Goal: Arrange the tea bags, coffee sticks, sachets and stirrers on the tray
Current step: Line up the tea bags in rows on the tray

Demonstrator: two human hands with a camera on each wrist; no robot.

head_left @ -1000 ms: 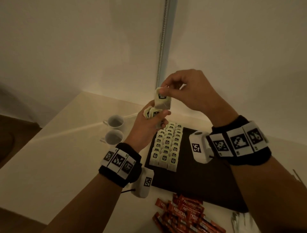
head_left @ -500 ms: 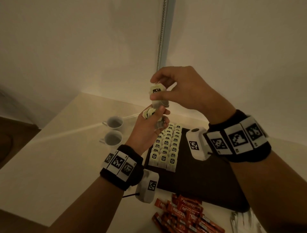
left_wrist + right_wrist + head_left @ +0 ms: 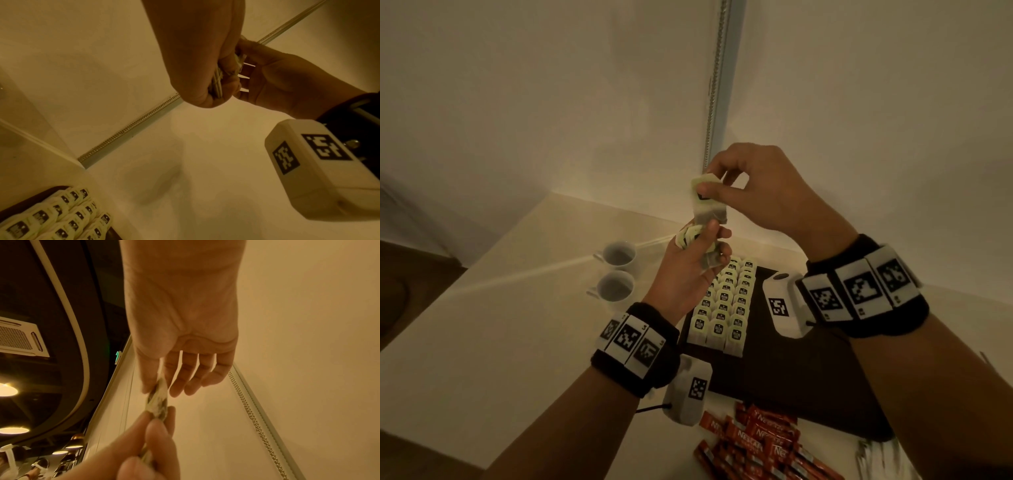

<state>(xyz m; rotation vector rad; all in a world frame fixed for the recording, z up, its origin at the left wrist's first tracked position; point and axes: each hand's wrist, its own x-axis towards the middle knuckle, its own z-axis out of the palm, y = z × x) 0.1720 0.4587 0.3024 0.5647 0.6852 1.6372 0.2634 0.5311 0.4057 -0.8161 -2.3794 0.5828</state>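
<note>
Up above the pale beige table (image 3: 482, 342), both hands busy. Right hand (image 3: 767, 192) pinching one pale green, square paper-wrapped tea bag (image 3: 707, 200) by its top edge, thumb in front, forefinger behind, remaining fingers fanned loose. Left hand (image 3: 690, 274) just below, curled round a small bundle of the same pale green tea bags (image 3: 690, 236), edges stacked flat against each other as seen from the left wrist view (image 3: 218, 84). Lifted bag touching the top of that bundle, not yet clear of it by the look of things. Down on the dark brown rectangular tray (image 3: 791, 377), three neat rows of pale green tea bags (image 3: 726, 305) standing on edge along its left side, rest of the tray bare. Red Nescafé coffee sticks (image 3: 760, 442) heaped on the table at the near edge of the tray, not yet placed. Two small white ceramic cups (image 3: 616, 270) off to the left. Handling, judged from here: feather-light, thin paper, soft and bendy, easy to crease or tear, slick enough against its neighbours to drag a second one along. Best taken at the firm top edge, exactly as held now, fingertips only, light pressure. Likely risk: toppling the standing rows when setting it in.
</note>
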